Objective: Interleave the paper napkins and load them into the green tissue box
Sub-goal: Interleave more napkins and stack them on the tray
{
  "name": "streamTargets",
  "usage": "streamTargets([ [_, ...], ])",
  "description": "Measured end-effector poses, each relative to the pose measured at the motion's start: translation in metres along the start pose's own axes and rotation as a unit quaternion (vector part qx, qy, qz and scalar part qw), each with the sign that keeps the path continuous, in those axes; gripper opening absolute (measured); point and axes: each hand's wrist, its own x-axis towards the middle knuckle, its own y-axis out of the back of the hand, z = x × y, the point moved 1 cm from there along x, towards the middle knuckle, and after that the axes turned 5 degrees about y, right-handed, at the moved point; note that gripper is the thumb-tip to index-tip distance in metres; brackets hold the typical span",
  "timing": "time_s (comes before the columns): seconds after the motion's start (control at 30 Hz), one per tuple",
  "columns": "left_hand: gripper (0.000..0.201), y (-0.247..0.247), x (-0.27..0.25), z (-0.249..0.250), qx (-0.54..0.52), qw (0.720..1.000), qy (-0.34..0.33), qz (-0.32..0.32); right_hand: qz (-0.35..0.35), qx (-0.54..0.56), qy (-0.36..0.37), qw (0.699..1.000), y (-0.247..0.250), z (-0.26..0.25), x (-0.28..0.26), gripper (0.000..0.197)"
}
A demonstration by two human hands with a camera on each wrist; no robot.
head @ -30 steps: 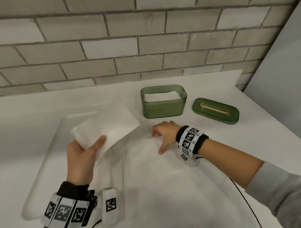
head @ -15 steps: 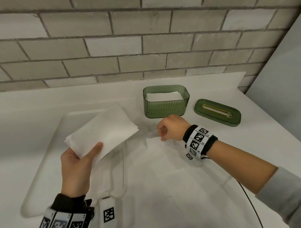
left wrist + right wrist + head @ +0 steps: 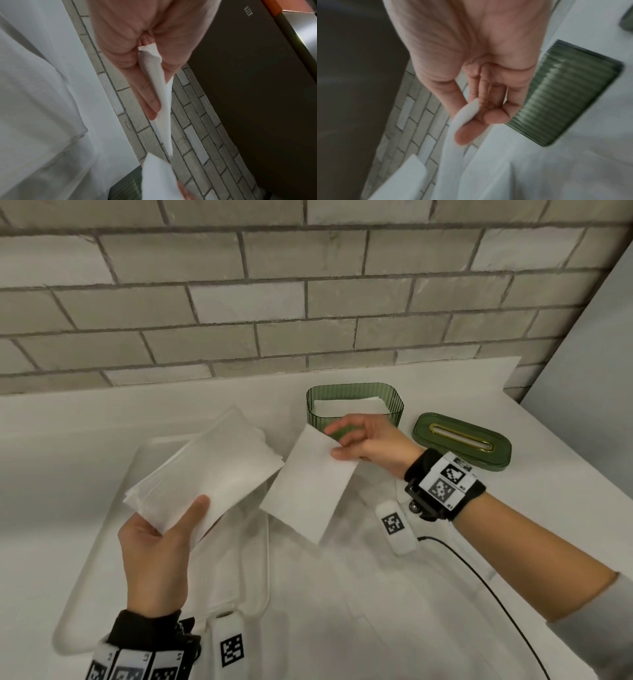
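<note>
My left hand grips a stack of white paper napkins by its near corner, held above the tray; the left wrist view shows the stack edge-on between thumb and fingers. My right hand pinches the top corner of a single folded napkin, lifted off the table just right of the stack; the right wrist view shows that napkin between thumb and fingers. Behind the right hand stands the green ribbed tissue box, open, with white napkins inside. Its green lid lies flat to the right.
A translucent white tray lies under the left hand. White cloth covers the table in front. A brick wall runs along the back. A black cable trails from the right wrist toward the front right.
My right hand picked one napkin off the table and raised it toward the stack. The left hand kept hold of the stack, shifting it slightly.
</note>
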Motion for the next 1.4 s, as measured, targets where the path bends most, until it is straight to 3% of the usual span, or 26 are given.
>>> streamTargets([
  [0.2, 0.035, 0.005, 0.001, -0.005, -0.002, 1.0, 0.008, 0.017, 0.127, -0.027, -0.093, 0.987, -0.02, 0.074, -0.006, 0.03],
  [0.37, 0.036, 0.002, 0.0, -0.007, 0.003, 1.0, 0.01, 0.008, 0.157, -0.133, -0.092, 0.974, -0.029, 0.089, -0.012, 0.028],
  [0.5, 0.029, 0.0, 0.002, -0.008, -0.002, 1.0, 0.02, 0.009, 0.106, -0.226, -0.125, 0.96, -0.025, 0.082, -0.009, 0.044],
  [0.63, 0.03, -0.006, 0.0, -0.009, 0.001, 0.999, 0.036, 0.001, 0.017, -0.415, -0.202, 0.887, -0.023, 0.075, -0.004, 0.072],
  [0.73, 0.044, -0.012, -0.001, -0.01, -0.001, 0.999, 0.035, -0.003, -0.019, -0.466, -0.209, 0.859, -0.028, 0.071, 0.002, 0.062],
  [0.87, 0.051, -0.012, 0.0, -0.015, -0.001, 1.0, 0.03, 0.003, -0.011, -0.388, -0.164, 0.907, -0.032, 0.074, 0.004, 0.033],
  [0.97, 0.046, -0.011, 0.001, -0.018, 0.006, 0.999, 0.034, 0.01, -0.023, -0.285, -0.053, 0.957, -0.036, 0.056, -0.004, 0.019],
  [1.07, 0.035, -0.01, 0.005, -0.021, 0.006, 0.999, 0.036, 0.025, -0.108, -0.226, 0.043, 0.967, -0.036, 0.012, -0.016, 0.019],
  [1.17, 0.023, -0.016, 0.006, -0.024, -0.004, 0.999, 0.037, 0.006, -0.167, -0.114, 0.08, 0.976, -0.029, -0.03, -0.025, 0.018],
  [1.3, 0.019, -0.036, -0.006, -0.017, -0.061, 0.992, 0.032, -0.105, -0.074, 0.06, 0.09, 0.991, -0.023, -0.041, -0.02, 0.017],
  [1.4, 0.059, -0.047, -0.01, -0.021, -0.074, 0.985, 0.075, -0.134, 0.028, 0.044, 0.072, 0.996, -0.023, -0.024, -0.01, 0.03],
])
